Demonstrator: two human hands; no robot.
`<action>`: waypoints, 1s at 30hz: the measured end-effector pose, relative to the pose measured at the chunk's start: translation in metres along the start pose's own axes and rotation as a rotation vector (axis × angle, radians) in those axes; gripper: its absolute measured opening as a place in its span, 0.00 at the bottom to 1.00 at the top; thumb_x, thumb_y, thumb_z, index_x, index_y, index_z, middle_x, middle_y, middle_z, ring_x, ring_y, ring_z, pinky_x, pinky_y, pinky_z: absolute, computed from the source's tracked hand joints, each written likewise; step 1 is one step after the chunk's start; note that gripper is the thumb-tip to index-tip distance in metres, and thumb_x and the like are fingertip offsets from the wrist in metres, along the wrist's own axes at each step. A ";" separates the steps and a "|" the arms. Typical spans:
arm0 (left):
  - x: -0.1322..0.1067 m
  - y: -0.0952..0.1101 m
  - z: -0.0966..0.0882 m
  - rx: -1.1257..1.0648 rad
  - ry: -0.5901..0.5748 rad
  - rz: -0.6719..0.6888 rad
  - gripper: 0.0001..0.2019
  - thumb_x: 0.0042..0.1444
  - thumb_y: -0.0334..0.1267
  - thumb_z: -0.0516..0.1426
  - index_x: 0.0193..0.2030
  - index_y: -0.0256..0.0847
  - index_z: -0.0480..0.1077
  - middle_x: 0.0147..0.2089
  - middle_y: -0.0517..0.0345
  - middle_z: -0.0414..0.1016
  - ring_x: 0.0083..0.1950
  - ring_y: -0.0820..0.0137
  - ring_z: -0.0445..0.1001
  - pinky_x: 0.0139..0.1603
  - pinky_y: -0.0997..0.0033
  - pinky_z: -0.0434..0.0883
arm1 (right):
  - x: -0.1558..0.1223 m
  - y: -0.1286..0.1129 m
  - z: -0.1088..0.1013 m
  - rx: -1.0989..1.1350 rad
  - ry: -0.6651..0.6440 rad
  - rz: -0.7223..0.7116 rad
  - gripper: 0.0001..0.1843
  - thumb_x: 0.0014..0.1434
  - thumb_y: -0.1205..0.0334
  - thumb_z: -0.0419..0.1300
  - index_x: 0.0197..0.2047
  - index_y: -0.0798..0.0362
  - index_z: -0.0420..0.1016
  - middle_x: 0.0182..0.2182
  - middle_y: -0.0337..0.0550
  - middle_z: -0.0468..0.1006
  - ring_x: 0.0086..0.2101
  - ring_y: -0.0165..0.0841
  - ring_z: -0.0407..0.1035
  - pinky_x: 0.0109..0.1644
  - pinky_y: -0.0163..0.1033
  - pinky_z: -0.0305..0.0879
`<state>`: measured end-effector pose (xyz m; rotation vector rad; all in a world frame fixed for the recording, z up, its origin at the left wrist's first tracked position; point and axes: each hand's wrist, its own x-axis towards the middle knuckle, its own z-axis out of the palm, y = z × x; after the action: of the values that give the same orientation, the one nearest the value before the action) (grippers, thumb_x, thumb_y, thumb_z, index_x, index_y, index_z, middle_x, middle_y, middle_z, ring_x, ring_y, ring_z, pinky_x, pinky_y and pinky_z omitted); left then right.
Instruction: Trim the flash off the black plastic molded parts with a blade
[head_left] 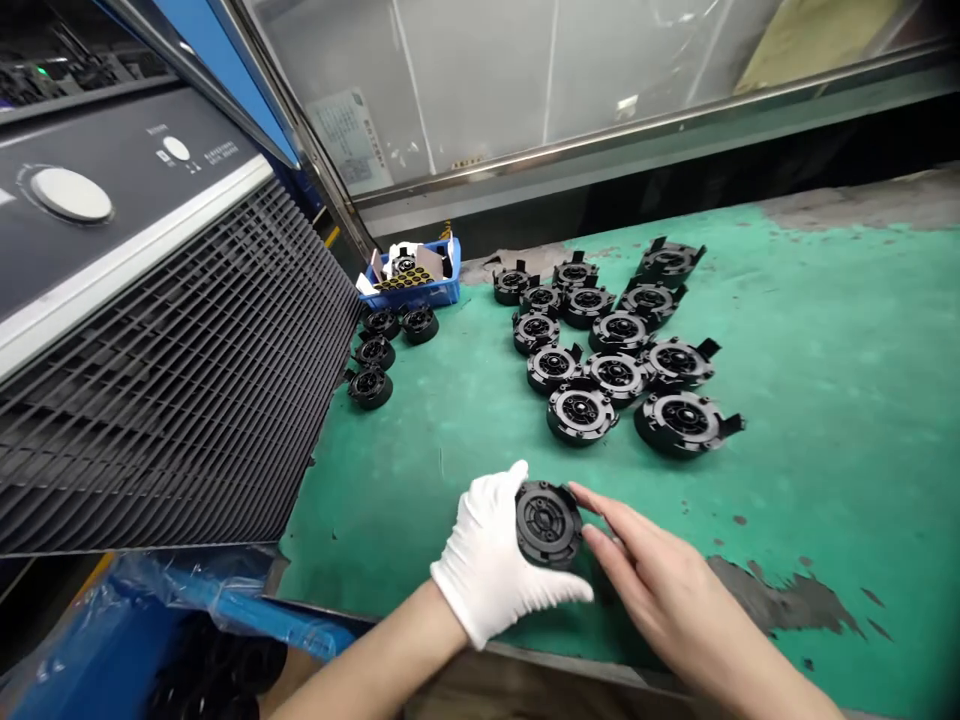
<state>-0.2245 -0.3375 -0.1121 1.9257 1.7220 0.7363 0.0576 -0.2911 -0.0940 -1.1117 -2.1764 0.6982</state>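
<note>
My left hand (495, 565), in a white glove, grips a round black plastic part (548, 522) just above the green mat (810, 400), close to the table's front edge. My bare right hand (660, 575) lies beside it, and its fingertips touch the part's right rim and underside. A cluster of several similar round black parts (615, 345) lies on the mat beyond my hands. Several smaller black round parts (379, 355) sit in a short line at the left, next to the machine.
A large machine with a black slatted grille (172, 390) and a round white knob (71, 193) fills the left side. A small blue bin (412, 275) stands at the back. A blue plastic-lined box (172, 640) is at the lower left. A glass panel (525, 80) runs along the back.
</note>
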 end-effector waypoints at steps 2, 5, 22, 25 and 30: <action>0.010 0.001 0.007 -0.012 -0.045 -0.015 0.84 0.39 0.76 0.91 0.96 0.40 0.65 0.81 0.25 0.84 0.82 0.21 0.85 0.87 0.14 0.82 | -0.015 -0.005 0.004 0.031 -0.032 0.048 0.26 0.93 0.47 0.58 0.80 0.45 0.88 0.69 0.51 0.95 0.62 0.46 0.95 0.64 0.46 0.94; 0.020 -0.011 -0.018 -0.068 -0.085 -0.072 0.87 0.34 0.68 0.94 0.97 0.45 0.63 0.82 0.29 0.81 0.85 0.21 0.82 0.90 0.14 0.79 | -0.040 0.003 -0.002 0.082 -0.033 0.175 0.27 0.92 0.38 0.57 0.72 0.41 0.94 0.59 0.47 0.99 0.54 0.48 0.97 0.58 0.47 0.96; 0.035 -0.029 -0.041 -0.316 0.101 -0.104 0.46 0.53 0.37 0.86 0.79 0.48 0.83 0.71 0.46 0.92 0.70 0.45 0.94 0.83 0.34 0.89 | -0.026 0.032 -0.004 -0.041 0.410 0.393 0.34 0.78 0.24 0.65 0.65 0.41 0.91 0.45 0.46 0.97 0.29 0.46 0.87 0.35 0.51 0.87; 0.031 -0.056 -0.069 -0.326 0.199 -0.128 0.34 0.69 0.38 0.79 0.79 0.45 0.81 0.75 0.39 0.90 0.71 0.47 0.95 0.77 0.36 0.91 | -0.032 0.030 -0.016 -0.046 0.398 0.402 0.35 0.78 0.22 0.63 0.65 0.41 0.90 0.42 0.45 0.96 0.28 0.48 0.86 0.31 0.52 0.85; -0.016 -0.059 -0.066 -0.296 0.312 -0.141 0.27 0.88 0.51 0.65 0.84 0.44 0.75 0.83 0.32 0.83 0.84 0.46 0.87 0.84 0.37 0.87 | -0.029 0.021 -0.017 -0.033 0.321 0.388 0.34 0.81 0.21 0.62 0.68 0.37 0.89 0.36 0.40 0.94 0.27 0.48 0.85 0.28 0.51 0.82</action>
<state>-0.3130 -0.3473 -0.1023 1.5362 1.7835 1.2127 0.0942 -0.3015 -0.1039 -1.5685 -1.7269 0.5957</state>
